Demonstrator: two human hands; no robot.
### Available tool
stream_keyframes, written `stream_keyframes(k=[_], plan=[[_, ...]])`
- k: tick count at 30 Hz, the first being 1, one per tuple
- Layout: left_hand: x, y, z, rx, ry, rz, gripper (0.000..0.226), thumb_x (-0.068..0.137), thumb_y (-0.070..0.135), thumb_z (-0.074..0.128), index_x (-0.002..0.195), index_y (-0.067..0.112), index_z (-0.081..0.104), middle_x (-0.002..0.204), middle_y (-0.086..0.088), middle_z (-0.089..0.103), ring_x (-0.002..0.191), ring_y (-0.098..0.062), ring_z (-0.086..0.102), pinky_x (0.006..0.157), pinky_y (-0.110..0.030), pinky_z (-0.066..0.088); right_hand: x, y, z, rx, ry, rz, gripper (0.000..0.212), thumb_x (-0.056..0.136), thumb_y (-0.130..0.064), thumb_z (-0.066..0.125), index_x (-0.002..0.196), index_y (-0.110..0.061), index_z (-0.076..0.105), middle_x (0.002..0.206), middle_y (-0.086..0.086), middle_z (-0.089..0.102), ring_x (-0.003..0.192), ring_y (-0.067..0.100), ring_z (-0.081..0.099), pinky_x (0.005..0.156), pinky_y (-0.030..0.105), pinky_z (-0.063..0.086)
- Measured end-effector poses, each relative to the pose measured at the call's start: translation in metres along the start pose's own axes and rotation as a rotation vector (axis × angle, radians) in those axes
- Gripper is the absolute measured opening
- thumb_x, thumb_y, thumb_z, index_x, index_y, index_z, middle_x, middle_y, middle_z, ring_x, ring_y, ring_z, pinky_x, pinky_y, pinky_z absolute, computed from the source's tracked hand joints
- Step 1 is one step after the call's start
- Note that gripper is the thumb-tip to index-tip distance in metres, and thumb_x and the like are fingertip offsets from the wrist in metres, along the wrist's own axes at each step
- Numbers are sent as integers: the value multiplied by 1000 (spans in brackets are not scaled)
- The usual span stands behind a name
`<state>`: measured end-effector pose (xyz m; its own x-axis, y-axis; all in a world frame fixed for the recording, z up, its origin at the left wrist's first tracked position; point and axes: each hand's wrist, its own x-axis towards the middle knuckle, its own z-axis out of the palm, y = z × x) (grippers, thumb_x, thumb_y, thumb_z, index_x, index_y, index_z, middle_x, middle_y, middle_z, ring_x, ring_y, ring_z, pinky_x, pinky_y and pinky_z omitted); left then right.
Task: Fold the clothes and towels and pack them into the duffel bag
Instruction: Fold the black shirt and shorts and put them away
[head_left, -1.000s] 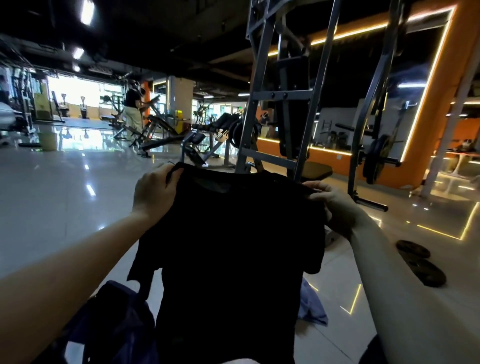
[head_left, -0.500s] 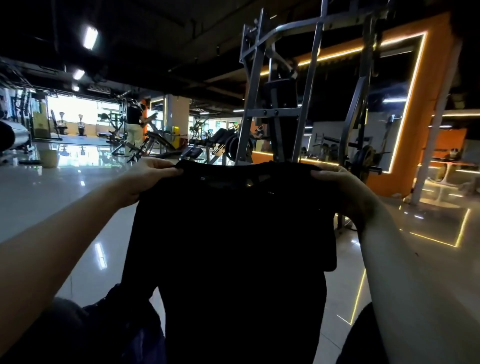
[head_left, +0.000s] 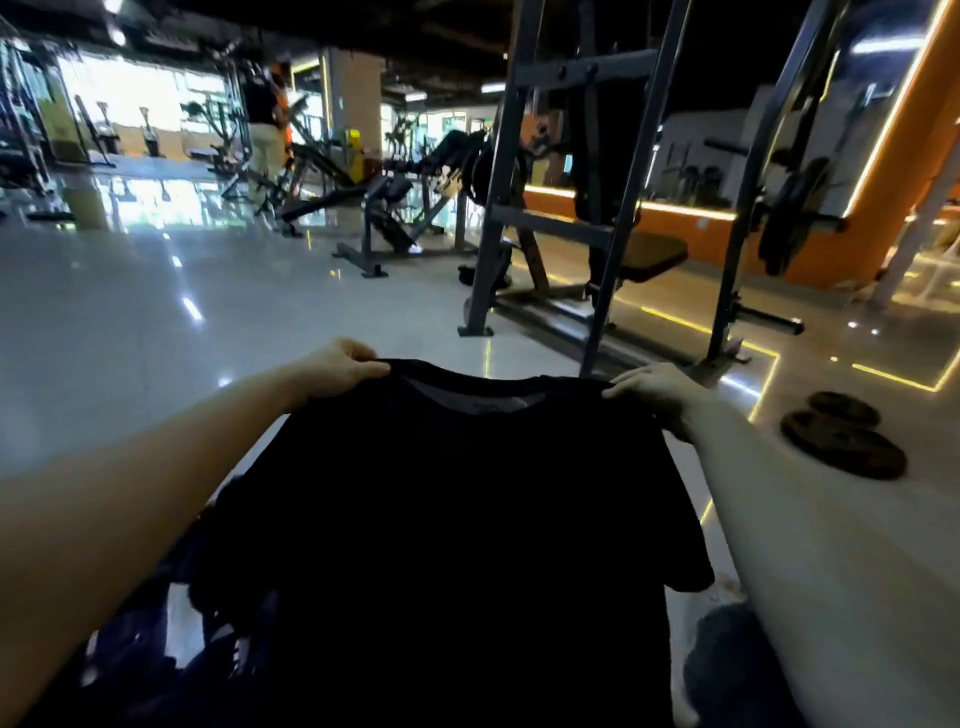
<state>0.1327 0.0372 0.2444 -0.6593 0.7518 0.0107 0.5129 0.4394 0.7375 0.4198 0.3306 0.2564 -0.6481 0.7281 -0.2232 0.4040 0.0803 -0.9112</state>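
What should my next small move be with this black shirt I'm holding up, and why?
Probably bring your hands together to fold the black shirt in half lengthwise. The left hand and right hand each pinch a shoulder, and it hangs full-width and unfolded, sleeves loose, so it is not yet ready to pack.

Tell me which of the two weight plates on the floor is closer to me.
The bigger-looking plate, lower in view, right of the shirt you're holding; the other plate lies just behind it.
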Motion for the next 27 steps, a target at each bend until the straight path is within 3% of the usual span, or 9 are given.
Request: stream_keyframes(k=[3, 7, 9, 12, 16, 22, 27], plan=[[45, -59, 61, 113, -76, -89, 14, 99, 8, 60, 104, -1, 70, 91, -11, 64, 85, -20, 56, 67, -26, 41, 58, 66, 31, -204, 49, 112, 8, 87, -1, 72, 92, -6, 68, 80, 11, 57, 66, 22, 52, 67, 32, 43], [97, -147, 138, 177, -136, -227, 13, 95, 12, 62, 87, 21, 67, 104, -13, 72, 98, -27, 65, 90, -33, 50, 135, 148, 60, -475, 21, 55, 11, 84, -8, 77, 95, -8, 75, 84, 7, 64, 77, 19, 56, 59, 21, 40], [114, -178, 168, 182, -110, -257, 7, 95, 20, 63, 93, 22, 69, 99, -7, 71, 100, -27, 65, 87, -32, 48, 164, 175, 72, -591, 8, 8, 10, 85, -13, 77, 94, -9, 78, 91, 2, 71, 86, 17, 59, 62, 17, 41], [138, -203, 200, 196, -60, -267, 16, 98, 28, 60, 108, 21, 71, 105, -6, 71, 102, -28, 65, 80, -29, 42, 202, 206, 88, -649, 64, 9, 11, 85, -14, 73, 89, -5, 78, 88, 7, 74, 85, 21, 64, 71, 27, 43], [174, -231, 229, 247, -26, -257, 20, 99, 27, 58, 110, 17, 71, 112, -10, 72, 105, -32, 65, 86, -36, 50, 240, 224, 110, -795, 119, 8, 14, 87, -19, 65, 83, -11, 75, 83, 8, 72, 85, 31, 66, 69, 34, 48], [220, -257, 245, 366, 50, -251, 21, 99, 32, 57, 108, 18, 70, 113, -14, 71, 106, -36, 64, 84, -38, 48, 291, 226, 132, -1002, 205, -20, 14, 88, -13, 58, 92, -13, 71, 101, 18, 71, 96, 38, 67, 73, 35, 46], [241, -273, 255, 268, 81, -249, 17, 99, 32, 58, 107, 20, 68, 107, -12, 71, 102, -35, 64, 83, -38, 48, 320, 230, 140, -987, 339, 61, 23, 90, -12, 55, 109, -9, 68, 113, 21, 67, 108, 41, 64, 85, 41, 50]])
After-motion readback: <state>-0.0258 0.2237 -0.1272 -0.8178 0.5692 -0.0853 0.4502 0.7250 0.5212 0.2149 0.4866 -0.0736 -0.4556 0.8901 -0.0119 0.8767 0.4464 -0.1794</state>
